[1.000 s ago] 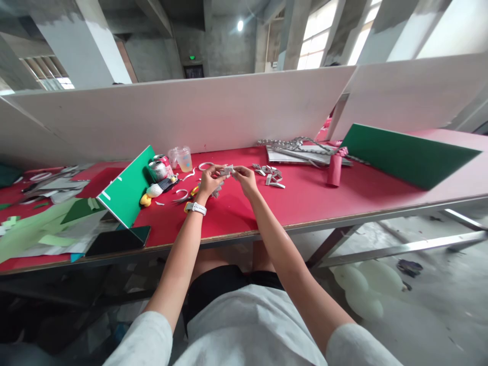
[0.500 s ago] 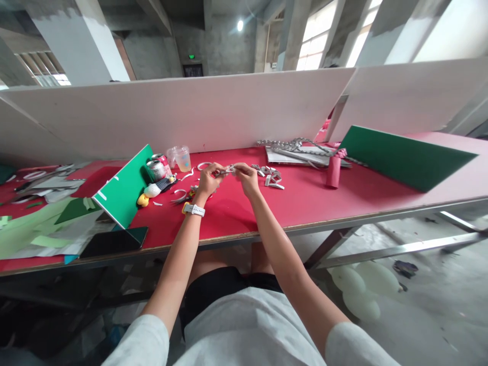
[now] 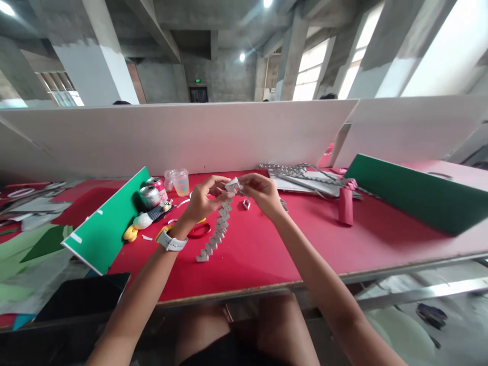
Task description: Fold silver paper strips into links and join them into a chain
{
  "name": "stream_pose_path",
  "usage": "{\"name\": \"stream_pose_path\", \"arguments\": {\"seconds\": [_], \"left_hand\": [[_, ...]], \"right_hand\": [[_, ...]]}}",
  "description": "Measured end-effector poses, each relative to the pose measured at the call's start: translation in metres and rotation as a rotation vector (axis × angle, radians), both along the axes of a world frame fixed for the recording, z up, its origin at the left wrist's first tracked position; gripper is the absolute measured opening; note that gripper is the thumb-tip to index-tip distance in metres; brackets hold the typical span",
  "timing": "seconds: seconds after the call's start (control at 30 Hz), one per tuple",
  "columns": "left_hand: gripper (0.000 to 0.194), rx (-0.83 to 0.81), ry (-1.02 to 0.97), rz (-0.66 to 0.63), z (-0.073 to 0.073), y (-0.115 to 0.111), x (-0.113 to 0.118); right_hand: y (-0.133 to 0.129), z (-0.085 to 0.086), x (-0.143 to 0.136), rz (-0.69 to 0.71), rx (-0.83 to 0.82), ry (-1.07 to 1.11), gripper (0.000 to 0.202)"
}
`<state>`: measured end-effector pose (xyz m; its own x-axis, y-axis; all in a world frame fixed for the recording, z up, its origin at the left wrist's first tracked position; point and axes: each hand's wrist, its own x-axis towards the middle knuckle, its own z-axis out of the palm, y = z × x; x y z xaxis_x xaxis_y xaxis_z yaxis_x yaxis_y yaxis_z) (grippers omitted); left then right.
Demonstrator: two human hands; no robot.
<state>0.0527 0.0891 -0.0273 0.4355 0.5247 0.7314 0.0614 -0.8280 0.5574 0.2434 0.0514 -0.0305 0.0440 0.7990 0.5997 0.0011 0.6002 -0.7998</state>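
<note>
A zigzag chain of folded grey-white strips (image 3: 219,229) hangs down from between my two hands, its lower end at the red tabletop (image 3: 244,264). The fingers of my left hand (image 3: 206,199) pinch its upper end from the left. From the right, my right hand (image 3: 263,190) grips the same top piece with thumb and forefinger. Beyond the hands, a small folded piece (image 3: 246,204) lies on the table, and more pieces (image 3: 283,204) are partly hidden behind my right hand. Red-handled scissors (image 3: 199,231) rest left of the chain.
Cans (image 3: 150,196), plastic cups (image 3: 180,182) and a penguin-like toy (image 3: 144,220) stand or lie near a green board (image 3: 102,226) at left. At right are braided grey strips (image 3: 301,170), a red roll (image 3: 345,206) and another green board (image 3: 415,195).
The camera view has tilted up and come closer to the table. My hands are raised nearer the camera, and the long chain now shows hanging below them.
</note>
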Motion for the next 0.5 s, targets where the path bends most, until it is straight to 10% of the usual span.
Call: {"name": "stream_pose_path", "arguments": {"seconds": [0.3,0.5], "left_hand": [[0.016,-0.201,-0.138,-0.018,0.068,0.024,0.002],[0.020,-0.431,-0.208,-0.272,0.067,0.068,0.020]], "right_hand": [[0.018,0.074,-0.006,0.089,0.057,-0.018,0.014],[0.045,0.074,0.009,0.019,0.173,-0.088,0.019]]}}
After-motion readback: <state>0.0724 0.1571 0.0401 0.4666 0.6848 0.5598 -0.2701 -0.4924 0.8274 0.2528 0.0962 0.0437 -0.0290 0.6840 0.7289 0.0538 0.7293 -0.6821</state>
